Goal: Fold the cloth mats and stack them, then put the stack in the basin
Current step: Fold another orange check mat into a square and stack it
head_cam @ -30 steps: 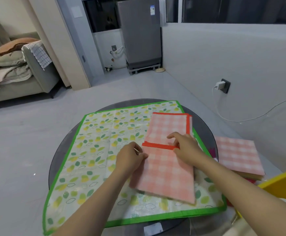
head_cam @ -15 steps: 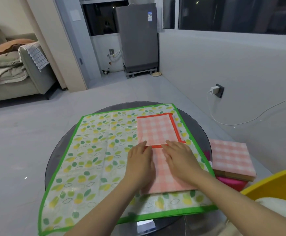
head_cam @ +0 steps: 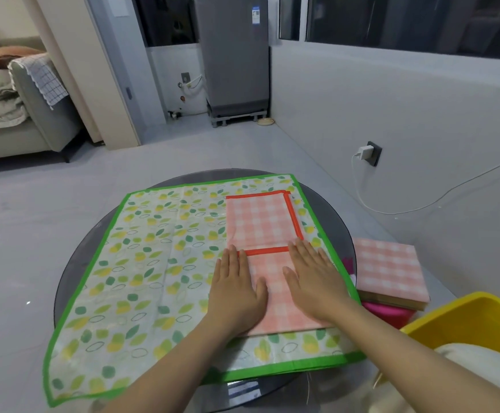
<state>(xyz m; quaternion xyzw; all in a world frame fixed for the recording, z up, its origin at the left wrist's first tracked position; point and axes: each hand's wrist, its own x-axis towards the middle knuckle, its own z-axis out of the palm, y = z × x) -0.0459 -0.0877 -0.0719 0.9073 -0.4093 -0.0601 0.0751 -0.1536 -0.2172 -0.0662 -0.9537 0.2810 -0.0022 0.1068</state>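
Both hands are now lying flat w/ fingers straight on the pink checked mat (head_cam: pixel 260 225): left hand (head_cam: pixel 236 289) pressing its left edge, right hand (head_cam: pixel 317 281) its right side. A sec ago they were pinching the orange hem & bringing it over; that fold is down, so they're smoothing the crease. Mat is sitting on the green leaf mat (head_cam: pixel 141 263) on the table (head_cam: pixel 73 263). Folded stack (head_cam: pixel 388 269) is waiting just right, beside the yellow basin (head_cam: pixel 463 320)

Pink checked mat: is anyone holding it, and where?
Nothing is gripped. The left hand and right hand press flat on the pink checked mat's folded near half.
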